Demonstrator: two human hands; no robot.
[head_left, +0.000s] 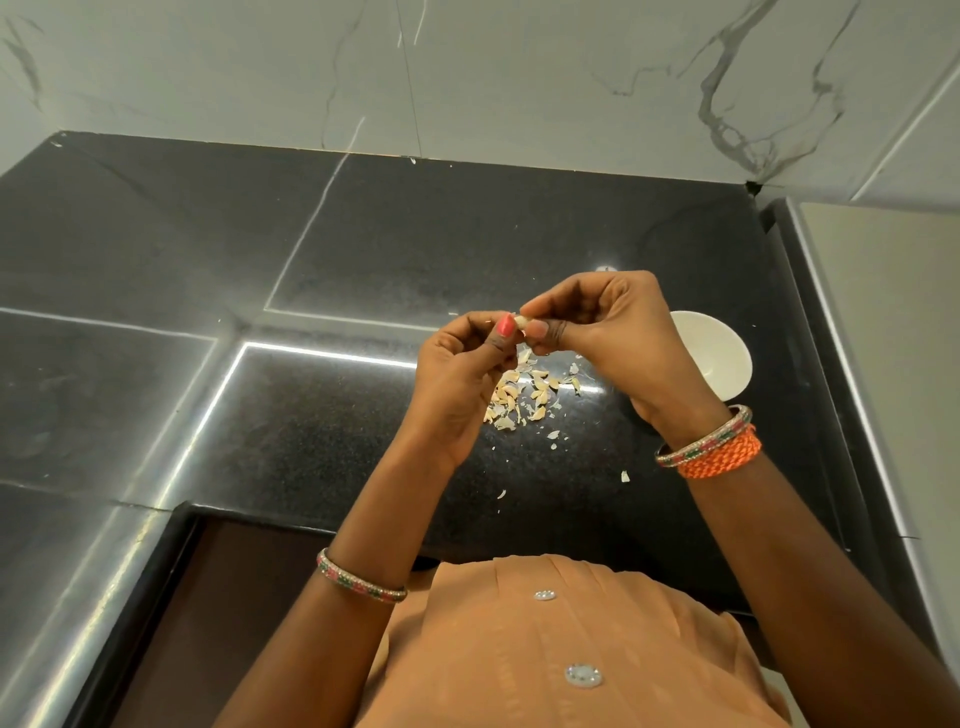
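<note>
A small pale garlic clove (521, 321) is held in the air above the black countertop (311, 415). My left hand (462, 379) pinches it between thumb and fingers from the left. My right hand (608, 332) pinches it from the right, fingers curled over it. Most of the clove is hidden by my fingertips. Directly below the hands lies a heap of garlic cloves and papery skins (524, 397) on the counter.
A white bowl (717, 358) stands on the counter to the right, partly behind my right wrist. Loose skin flakes (625, 476) lie toward the front edge. A marbled white wall (519, 78) rises behind, and the counter steps down at the right.
</note>
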